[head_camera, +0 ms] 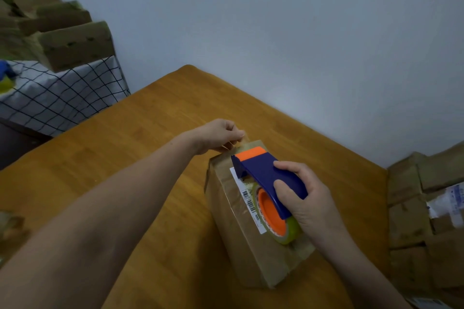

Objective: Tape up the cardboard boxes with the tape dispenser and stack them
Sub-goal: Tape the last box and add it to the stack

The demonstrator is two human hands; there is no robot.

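Right hand grips blue-orange plastic tape dispenser atop long brown cardboard box, axis running away; left hand pinches, seemingly, tape end at far edge.

**Bare wall, wooden desk, checked cloth**

A plain pale blue-grey wall fills the upper view in soft, even light. An orange-brown wooden desk stands against it. At the left, a white cloth with a dark grid pattern drapes over furniture beside the desk.
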